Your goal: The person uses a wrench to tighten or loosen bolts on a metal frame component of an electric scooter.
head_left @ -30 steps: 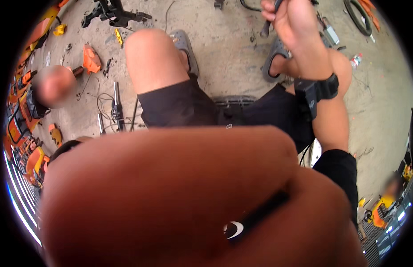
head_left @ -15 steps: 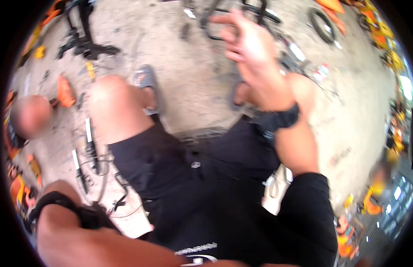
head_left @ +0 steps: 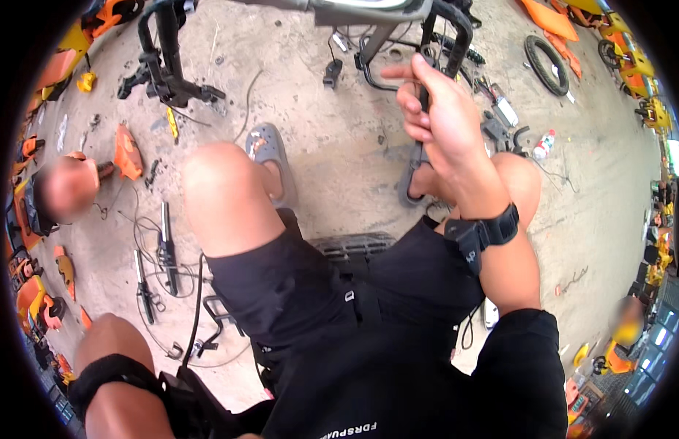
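With my right hand [head_left: 455,121] I am gripping a slim dark tool [head_left: 425,98], thumb along it apparently for steadiness, my bent left hand's [head_left: 109,335] state being something I cannot tell.

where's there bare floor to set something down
Mostly bare floor lies between the grey clogs, and right of the right knee, below the bottle in the picture. It's crowded left of the left knee, with black-and-silver rods, and beside the right hand, near the silver box.

frame [head_left: 368,14] ahead, tyre [head_left: 534,62] to its right
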`<action>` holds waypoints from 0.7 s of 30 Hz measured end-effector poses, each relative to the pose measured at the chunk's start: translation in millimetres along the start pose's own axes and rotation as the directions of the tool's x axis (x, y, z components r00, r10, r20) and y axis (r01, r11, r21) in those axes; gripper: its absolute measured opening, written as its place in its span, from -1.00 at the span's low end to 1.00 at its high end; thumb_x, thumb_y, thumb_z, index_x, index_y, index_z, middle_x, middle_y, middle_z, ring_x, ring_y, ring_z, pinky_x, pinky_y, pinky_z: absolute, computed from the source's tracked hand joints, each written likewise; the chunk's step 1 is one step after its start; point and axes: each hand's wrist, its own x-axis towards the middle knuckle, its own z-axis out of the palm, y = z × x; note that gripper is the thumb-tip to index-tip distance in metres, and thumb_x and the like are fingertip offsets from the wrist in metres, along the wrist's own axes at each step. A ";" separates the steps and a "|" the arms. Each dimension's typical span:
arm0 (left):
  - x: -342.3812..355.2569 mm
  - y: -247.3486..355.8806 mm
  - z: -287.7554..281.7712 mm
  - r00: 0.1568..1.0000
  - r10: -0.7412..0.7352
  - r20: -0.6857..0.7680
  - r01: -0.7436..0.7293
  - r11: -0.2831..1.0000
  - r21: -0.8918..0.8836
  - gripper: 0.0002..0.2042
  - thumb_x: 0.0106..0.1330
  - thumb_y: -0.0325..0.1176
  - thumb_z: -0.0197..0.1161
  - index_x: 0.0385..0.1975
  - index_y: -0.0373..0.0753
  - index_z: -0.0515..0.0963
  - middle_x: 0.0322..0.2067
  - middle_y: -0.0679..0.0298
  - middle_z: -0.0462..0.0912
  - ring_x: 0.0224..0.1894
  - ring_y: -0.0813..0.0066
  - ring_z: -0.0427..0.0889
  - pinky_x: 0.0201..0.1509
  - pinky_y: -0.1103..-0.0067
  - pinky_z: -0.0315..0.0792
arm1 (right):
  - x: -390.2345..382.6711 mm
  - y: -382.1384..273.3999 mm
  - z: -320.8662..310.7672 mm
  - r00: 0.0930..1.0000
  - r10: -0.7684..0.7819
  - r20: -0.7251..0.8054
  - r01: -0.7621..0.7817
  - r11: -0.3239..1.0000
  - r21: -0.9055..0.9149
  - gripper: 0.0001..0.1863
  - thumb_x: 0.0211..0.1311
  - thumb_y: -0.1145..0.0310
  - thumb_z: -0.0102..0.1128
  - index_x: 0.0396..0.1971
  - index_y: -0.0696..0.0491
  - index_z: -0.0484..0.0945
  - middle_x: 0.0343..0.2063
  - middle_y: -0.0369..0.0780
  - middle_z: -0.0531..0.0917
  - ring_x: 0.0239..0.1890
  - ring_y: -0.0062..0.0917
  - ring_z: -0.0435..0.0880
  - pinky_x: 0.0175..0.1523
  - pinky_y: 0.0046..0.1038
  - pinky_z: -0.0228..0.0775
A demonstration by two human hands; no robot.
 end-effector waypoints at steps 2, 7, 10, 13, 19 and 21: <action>2.6 1.2 5.7 1.000 -0.017 -0.025 0.018 1.000 0.008 -0.81 0.01 -0.43 0.36 -0.34 -0.18 0.63 -0.48 0.30 0.55 -0.47 0.48 0.53 -0.37 0.56 0.42 | 6.4 -1.0 0.6 0.999 -0.035 0.031 0.036 0.999 -0.003 -0.56 0.51 0.12 -0.15 -0.15 0.20 0.57 -0.66 -0.47 0.34 -0.68 -0.82 0.10 -0.63 -0.70 -0.08; -2.2 4.9 0.6 0.999 -0.042 -0.022 0.042 0.999 -0.009 -0.82 0.01 -0.42 0.36 -0.35 -0.16 0.62 -0.50 0.32 0.53 -0.48 0.49 0.51 -0.38 0.57 0.41 | 3.3 -1.8 -1.4 0.999 0.025 0.026 -0.025 1.000 -0.006 -0.56 0.50 0.13 -0.15 -0.12 0.22 0.55 -0.65 -0.44 0.33 -0.69 -0.83 0.11 -0.64 -0.71 -0.09; 3.0 8.2 -4.4 1.000 -0.031 0.003 0.031 0.999 -0.022 -0.83 0.01 -0.41 0.36 -0.36 -0.15 0.62 -0.50 0.33 0.52 -0.49 0.50 0.51 -0.39 0.57 0.40 | 1.8 -1.2 -9.9 1.000 -0.017 0.023 0.018 1.000 -0.023 -0.57 0.50 0.12 -0.14 -0.12 0.20 0.56 -0.65 -0.46 0.32 -0.70 -0.83 0.08 -0.64 -0.72 -0.12; 3.5 14.5 -9.3 0.998 -0.057 -0.002 0.057 0.998 -0.006 -0.84 0.00 -0.41 0.36 -0.37 -0.14 0.62 -0.51 0.34 0.51 -0.49 0.51 0.50 -0.40 0.57 0.40 | 2.0 -0.9 -3.3 0.999 0.022 0.028 -0.021 0.999 -0.027 -0.58 0.49 0.11 -0.12 -0.13 0.17 0.58 -0.65 -0.47 0.33 -0.69 -0.83 0.08 -0.63 -0.71 -0.12; 3.3 0.6 -7.2 1.000 -0.013 -0.028 0.013 1.000 0.003 -0.85 0.00 -0.40 0.37 -0.39 -0.11 0.62 -0.53 0.36 0.49 -0.51 0.53 0.48 -0.41 0.58 0.39 | 1.2 -3.0 -1.8 0.997 0.073 -0.005 -0.073 0.996 -0.044 -0.57 0.50 0.11 -0.12 -0.12 0.21 0.55 -0.63 -0.46 0.32 -0.66 -0.83 0.11 -0.62 -0.72 -0.05; 1.7 14.5 -3.6 0.998 -0.052 -0.035 0.052 0.999 0.015 -0.85 0.00 -0.39 0.37 -0.40 -0.10 0.62 -0.54 0.37 0.48 -0.51 0.53 0.48 -0.41 0.58 0.38 | -2.0 -2.4 1.0 0.997 0.069 0.038 -0.067 0.997 -0.034 -0.56 0.51 0.12 -0.14 -0.12 0.22 0.53 -0.64 -0.46 0.31 -0.68 -0.83 0.09 -0.64 -0.74 -0.07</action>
